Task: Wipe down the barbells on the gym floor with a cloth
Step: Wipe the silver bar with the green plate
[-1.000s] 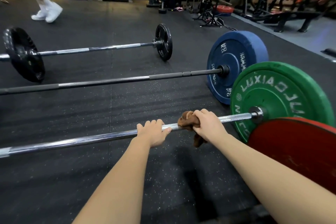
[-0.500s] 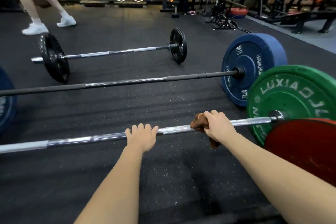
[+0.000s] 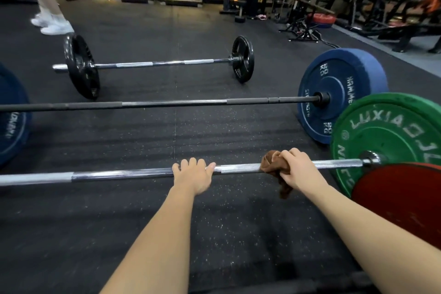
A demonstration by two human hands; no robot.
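Hazards, logged left to right. Shoes [image 3: 52, 25] of a passer-by stood just behind the far plate [image 3: 81, 67]; I judged that a step back toward my row could have met a bar.

My left hand [image 3: 193, 178] gripped the near bar [image 3: 119, 174], fingers curled over the top. Had that grip slackened, the bar could have rolled on the floor under a wiping stroke.

The cloth [image 3: 272, 163] sat bunched round the bar further right, with bare steel between it and the left hand. Its tail hung loose below, so a stroke might have pulled it free or left knurl unwiped.

My right hand [image 3: 299, 169] clenched the cloth against the bar. Carried much further right, the knuckles could have struck the collar at the green plate [image 3: 391, 131].

Against a second before, the hands stood wider apart. The view had also swung left, bringing a blue plate [image 3: 12, 117] in at the left edge.
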